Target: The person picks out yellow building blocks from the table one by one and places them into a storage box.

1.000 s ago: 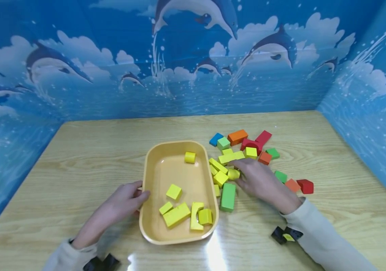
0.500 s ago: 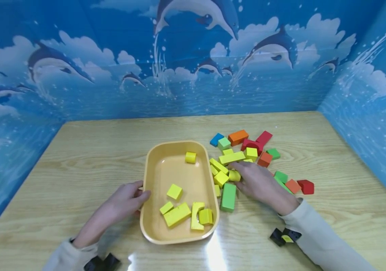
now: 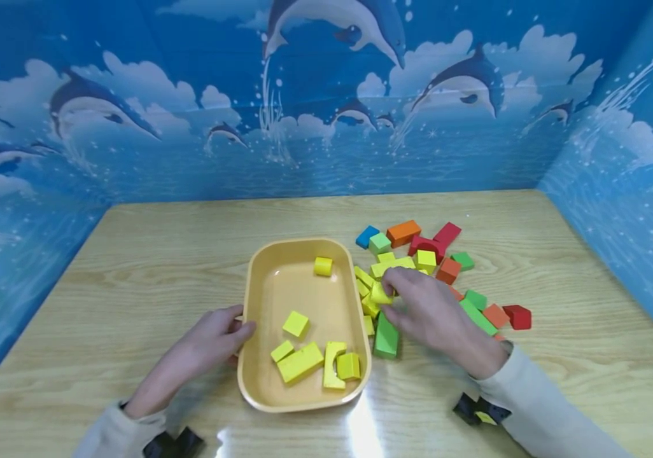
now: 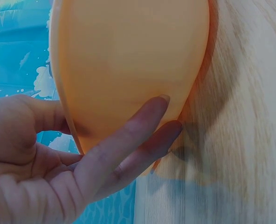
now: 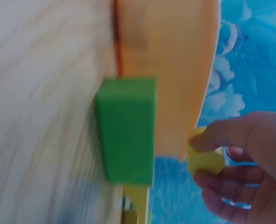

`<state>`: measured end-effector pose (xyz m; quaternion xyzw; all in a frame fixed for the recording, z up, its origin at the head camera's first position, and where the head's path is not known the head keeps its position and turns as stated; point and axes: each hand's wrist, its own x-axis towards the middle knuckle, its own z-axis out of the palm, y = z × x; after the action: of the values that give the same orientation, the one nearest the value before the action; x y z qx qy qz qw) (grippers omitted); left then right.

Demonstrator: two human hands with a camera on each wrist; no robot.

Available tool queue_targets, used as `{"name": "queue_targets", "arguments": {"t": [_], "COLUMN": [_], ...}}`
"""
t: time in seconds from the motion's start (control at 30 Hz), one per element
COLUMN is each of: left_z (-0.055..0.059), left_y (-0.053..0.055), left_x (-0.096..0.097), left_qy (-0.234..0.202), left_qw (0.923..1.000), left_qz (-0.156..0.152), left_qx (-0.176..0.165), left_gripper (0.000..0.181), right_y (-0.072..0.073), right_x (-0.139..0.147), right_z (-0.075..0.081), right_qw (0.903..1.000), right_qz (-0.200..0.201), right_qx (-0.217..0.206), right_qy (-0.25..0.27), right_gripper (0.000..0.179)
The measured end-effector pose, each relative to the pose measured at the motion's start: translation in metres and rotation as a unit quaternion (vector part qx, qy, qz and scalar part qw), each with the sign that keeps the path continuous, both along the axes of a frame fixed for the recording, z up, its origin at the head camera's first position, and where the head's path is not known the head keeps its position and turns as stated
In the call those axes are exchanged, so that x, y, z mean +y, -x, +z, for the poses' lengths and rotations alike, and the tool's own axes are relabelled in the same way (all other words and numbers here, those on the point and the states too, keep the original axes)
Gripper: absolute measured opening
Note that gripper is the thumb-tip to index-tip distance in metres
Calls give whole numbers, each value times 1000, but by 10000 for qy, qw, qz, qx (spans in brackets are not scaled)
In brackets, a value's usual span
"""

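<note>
In the head view a tan plastic tray stands mid-table with several yellow blocks in it, among them a cylinder and an arch. My left hand grips its left wall, thumb over the rim; the left wrist view shows fingers spread along the outside. Just right of the tray, my right hand pinches a yellow cylinder between thumb and fingertips, above other yellow blocks. A green block lies below that hand, near the tray's wall.
Loose blocks spread right of the tray: a blue one, an orange one, a red arch and a dark red one. Dolphin-print sheets wall the table's back and sides.
My right hand has lifted the yellow cylinder from among the blocks and shifted it slightly left, toward the tray. My left hand and the tray stay put.
</note>
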<state>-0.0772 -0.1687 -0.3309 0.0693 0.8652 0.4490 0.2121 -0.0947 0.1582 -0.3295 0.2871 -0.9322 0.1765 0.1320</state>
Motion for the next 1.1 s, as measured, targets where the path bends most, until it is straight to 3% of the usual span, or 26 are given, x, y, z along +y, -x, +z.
{"name": "queue_targets", "arguments": {"t": [0.17,0.47,0.6,0.73,0.9,1.1], "left_z": [1,1,1,0,-1,0], "left_y": [0,0,-1,-1,-2,-1], "left_x": [0,0,-3,-4,-3,-1], "left_qy": [15,93,-1,-116,-71,-89], "left_qw": [10000,10000,9999,9997,9998,9999], "left_qz": [21,5,-70,-86,-58,-74], "left_qx": [-29,3,96,180,158,120], "left_gripper": [40,38,38,36,30,31], "right_y": [-5,-9,-11,-12,-13,-7], "right_x": [-13,-18,-22,-33,-50,-69], "right_z": [3,4,8,12,9,4], "right_qw": [9978,9983,9974,9936,9884,9866], "right_qz": [578,376,510,968,1498,1603], "right_qx": [321,454,456,315,28,-273], "right_qy": [74,45,224,486,250,-127], "right_gripper": [28,30,32,30,26,23]}}
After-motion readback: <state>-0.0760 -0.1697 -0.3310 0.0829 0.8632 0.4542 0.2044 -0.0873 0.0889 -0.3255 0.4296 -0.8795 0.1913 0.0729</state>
